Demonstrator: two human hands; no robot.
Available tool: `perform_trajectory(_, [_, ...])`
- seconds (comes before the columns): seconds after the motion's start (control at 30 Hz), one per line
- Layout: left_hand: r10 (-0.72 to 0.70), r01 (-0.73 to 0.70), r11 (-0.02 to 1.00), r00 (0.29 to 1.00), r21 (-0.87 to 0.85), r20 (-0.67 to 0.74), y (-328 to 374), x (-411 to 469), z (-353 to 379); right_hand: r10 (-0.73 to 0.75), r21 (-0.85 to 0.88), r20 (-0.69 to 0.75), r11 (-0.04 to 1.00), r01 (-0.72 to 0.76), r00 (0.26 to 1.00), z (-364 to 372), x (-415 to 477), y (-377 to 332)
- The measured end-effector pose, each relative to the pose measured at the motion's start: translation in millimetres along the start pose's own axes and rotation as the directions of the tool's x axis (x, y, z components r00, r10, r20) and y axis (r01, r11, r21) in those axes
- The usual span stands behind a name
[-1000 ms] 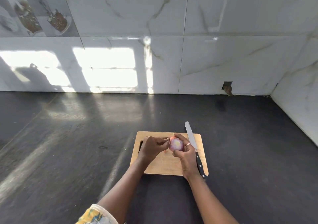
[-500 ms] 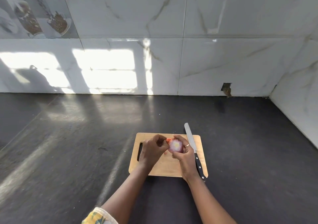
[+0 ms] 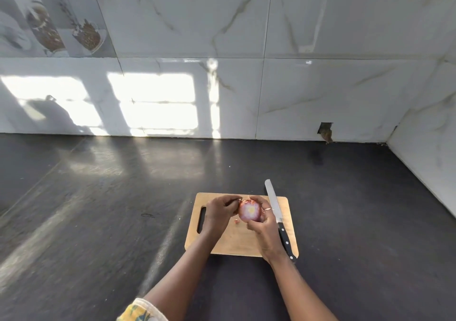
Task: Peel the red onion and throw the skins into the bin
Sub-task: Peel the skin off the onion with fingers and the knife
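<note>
Little has moved since before. The grip of the right hand (image 3: 265, 232) wraps the red onion (image 3: 249, 211) over the board (image 3: 232, 244), near its far edge. The grip of the left hand (image 3: 219, 213) pinches its papery skin (image 3: 243, 200). The onion looks light, firm and slippery. The skin tears easily, so pinch its loose edge.

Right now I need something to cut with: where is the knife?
Head view: the knife lies along the right side of the cutting board, just right of the right hand, its blade pointing toward the wall.
</note>
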State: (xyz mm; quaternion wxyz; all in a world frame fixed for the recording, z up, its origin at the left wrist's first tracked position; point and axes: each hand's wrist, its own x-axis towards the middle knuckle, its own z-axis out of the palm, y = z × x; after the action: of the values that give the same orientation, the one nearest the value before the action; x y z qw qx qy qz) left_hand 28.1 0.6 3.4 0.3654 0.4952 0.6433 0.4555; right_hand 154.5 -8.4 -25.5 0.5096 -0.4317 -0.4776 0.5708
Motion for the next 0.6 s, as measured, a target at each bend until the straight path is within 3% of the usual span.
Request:
perform_trajectory(0.1, [0.019,-0.018,0.998,1.0,0.058,-0.015,0.7,0.5,-0.7,-0.013,-0.22,-0.01,0.976,0.01,1.0,0.9,2.7,1.2])
perform_trajectory(0.17, [0.008,-0.007,0.998,1.0,0.055,-0.015,0.2,1.1,-1.3,-0.005,-0.217,-0.024,0.976,0.0,1.0,2.0,5.2,2.1])
perform_trajectory(0.37, [-0.046,0.045,0.996,0.999,-0.071,-0.015,-2.5,5.6,-5.0,0.071,0.103,-0.062,0.993,-0.064,0.996,-0.6,8.5,-1.8])
perform_trajectory(0.6, [-0.032,0.029,0.997,0.998,-0.07,-0.046,-4.3,7.7,-8.1,0.084,0.34,-0.01,0.937,-0.076,0.996,2.6,8.2,-5.5])
